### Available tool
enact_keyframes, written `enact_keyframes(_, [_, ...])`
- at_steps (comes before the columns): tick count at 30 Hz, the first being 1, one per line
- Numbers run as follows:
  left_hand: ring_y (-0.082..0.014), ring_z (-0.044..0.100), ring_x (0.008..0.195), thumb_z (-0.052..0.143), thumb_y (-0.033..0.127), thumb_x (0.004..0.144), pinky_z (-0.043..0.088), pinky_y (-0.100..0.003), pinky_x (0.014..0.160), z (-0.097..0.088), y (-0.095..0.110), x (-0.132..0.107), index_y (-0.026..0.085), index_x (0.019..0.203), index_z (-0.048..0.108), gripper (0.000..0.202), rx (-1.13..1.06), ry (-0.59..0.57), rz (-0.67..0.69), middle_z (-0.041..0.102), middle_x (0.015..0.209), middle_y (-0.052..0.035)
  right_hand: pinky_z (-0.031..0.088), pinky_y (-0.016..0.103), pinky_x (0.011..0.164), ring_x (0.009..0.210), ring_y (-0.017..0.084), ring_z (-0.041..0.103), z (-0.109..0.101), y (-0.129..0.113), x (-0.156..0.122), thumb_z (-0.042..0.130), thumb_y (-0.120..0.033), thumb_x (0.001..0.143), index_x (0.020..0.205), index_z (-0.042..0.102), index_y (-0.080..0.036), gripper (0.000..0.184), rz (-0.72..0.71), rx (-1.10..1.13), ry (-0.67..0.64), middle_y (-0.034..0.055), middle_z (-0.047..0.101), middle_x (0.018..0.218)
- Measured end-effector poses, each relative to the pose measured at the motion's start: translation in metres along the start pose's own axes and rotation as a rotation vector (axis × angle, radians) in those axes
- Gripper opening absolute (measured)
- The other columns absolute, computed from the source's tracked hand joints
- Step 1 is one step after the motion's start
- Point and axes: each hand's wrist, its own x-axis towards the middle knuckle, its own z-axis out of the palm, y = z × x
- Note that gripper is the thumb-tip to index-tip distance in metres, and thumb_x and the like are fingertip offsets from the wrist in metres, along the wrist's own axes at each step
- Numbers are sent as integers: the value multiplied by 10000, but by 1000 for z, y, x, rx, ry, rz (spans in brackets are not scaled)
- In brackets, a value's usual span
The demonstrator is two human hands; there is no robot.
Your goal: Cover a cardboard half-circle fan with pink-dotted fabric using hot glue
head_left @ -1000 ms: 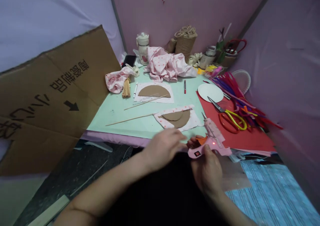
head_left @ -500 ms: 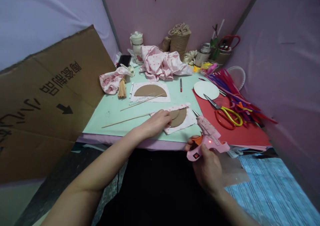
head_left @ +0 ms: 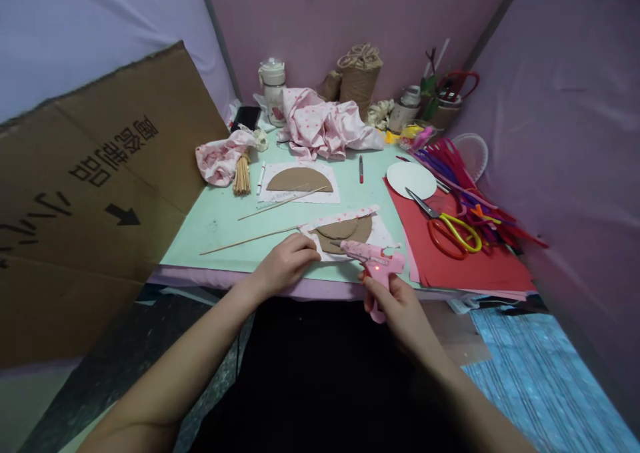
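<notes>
A counter (head_left: pixel 225 207) topped in flat mint green carries two white cloth pieces with pink dots, the rear one (head_left: pixel 334 197) and the front one (head_left: pixel 384 233). A thin tan wooden stick (head_left: pixel 235 243) reaches the front piece from the left. A slim red-and-dark pen (head_left: pixel 361 171) lies farther back, before a crumpled heap of pink dotted fabric (head_left: pixel 330 127). Red paper sheets (head_left: pixel 425 263) cover the right side.

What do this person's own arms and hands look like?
The left hand and right hand are ungloved, five-fingered human hands. Both forearms are bare, with no sleeve, watch or cable visible on them. Black clothing shows between them.
</notes>
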Motion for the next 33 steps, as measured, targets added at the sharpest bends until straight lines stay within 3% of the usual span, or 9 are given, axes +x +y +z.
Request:
enact_keyframes(9, [-169, 631, 907, 515, 94, 921, 546, -290, 797, 7, -2, -5, 160, 943, 659, 159, -42, 88, 2, 667, 961, -101, 370, 276, 537, 501, 145, 525, 4, -10, 13, 512, -561, 821, 752, 530, -208, 360, -23, -262, -46, -16, 593, 543])
enact_keyframes(17, [-162, 647, 901, 492, 129, 936, 558, -286, 789, 7, 0, -4, 171, 934, 669, 182, -69, 87, -27, 676, 956, -98, 366, 294, 557, 506, 152, 504, 5, -14, 13, 489, -624, 784, 674, 470, -233, 407, -15, -285, -29, -29, 525, 494])
enact_keyframes(33, [-150, 639, 898, 496, 124, 937, 550, -270, 794, 6, 0, -4, 167, 933, 665, 175, -72, 64, -25, 673, 962, -95, 379, 290, 544, 507, 155, 515, 4, -13, 13, 485, -609, 817, 711, 487, -223, 400, -55, -302, -45, -16, 562, 538])
